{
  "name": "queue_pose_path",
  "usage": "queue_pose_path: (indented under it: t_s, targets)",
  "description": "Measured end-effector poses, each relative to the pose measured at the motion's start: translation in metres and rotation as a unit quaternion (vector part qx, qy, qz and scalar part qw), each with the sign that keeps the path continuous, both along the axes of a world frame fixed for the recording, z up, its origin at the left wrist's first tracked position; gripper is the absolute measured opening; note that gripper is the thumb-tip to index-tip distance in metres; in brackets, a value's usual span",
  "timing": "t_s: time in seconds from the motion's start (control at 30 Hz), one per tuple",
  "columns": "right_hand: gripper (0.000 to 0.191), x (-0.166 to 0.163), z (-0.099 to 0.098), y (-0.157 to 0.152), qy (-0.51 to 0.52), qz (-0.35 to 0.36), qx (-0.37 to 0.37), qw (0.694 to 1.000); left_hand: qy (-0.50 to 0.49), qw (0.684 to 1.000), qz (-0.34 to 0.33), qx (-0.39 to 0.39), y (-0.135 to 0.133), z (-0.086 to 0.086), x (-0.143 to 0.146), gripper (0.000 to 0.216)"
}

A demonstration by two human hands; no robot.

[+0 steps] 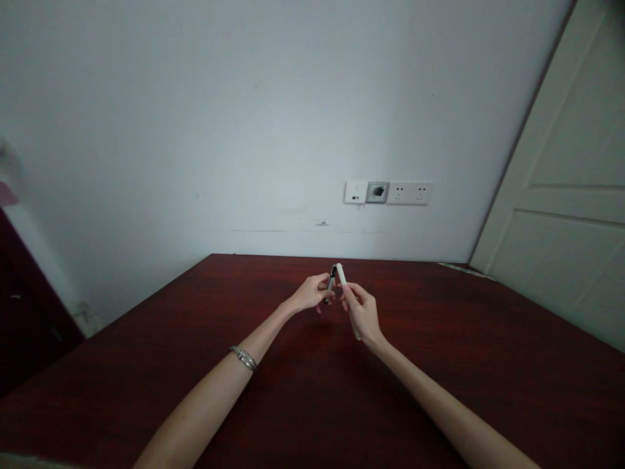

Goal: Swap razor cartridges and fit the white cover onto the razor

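My left hand (312, 293) is closed around a short, narrow black-and-silver piece (331, 285), held upright between thumb and fingers. A slim white stick (341, 273) is gripped in my right hand (364, 312), its lower end poking out below the palm. The stick leans to the left at its top, where it meets or nearly touches the upper end of the dark piece; whether they are joined I cannot tell. Both hands are over the dark red tabletop (312, 404). The exact kind of either small thing is too small to make out.
Behind the table's far edge rises a pale wall with a row of sockets and switches (388, 193). A panelled white door (576, 195) stands along the right side. A silver bracelet (243, 357) circles my left forearm. Dark red furniture (34, 306) shows at far left.
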State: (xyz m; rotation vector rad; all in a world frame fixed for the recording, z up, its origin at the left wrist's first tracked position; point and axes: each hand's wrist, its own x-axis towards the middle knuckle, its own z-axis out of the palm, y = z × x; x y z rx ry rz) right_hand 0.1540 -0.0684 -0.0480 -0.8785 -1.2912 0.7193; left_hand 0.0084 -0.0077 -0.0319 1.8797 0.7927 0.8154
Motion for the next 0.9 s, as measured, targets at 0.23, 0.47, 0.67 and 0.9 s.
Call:
queue_pose_path:
  t_s: [0.23,0.47,0.67,0.9]
  targets:
    - [0.032,0.009,0.005,0.001,-0.139,-0.042,0.088,0.985,-0.008,0.999,0.001,-0.043,0.003,0.005,-0.004,0.036]
    - [0.025,0.046,0.011,0.022,-0.369,-0.179,0.205,0.889,0.013,0.999,-0.013,-0.046,0.005,-0.001,-0.009,0.033]
    - [0.023,0.045,0.014,0.018,-0.458,-0.191,0.238,0.835,0.001,0.999,-0.006,-0.035,0.004,0.001,-0.007,0.033]
    - [0.022,0.068,0.017,0.026,-0.443,-0.225,0.234,0.836,-0.011,1.0,0.001,-0.029,0.007,0.002,-0.011,0.031]
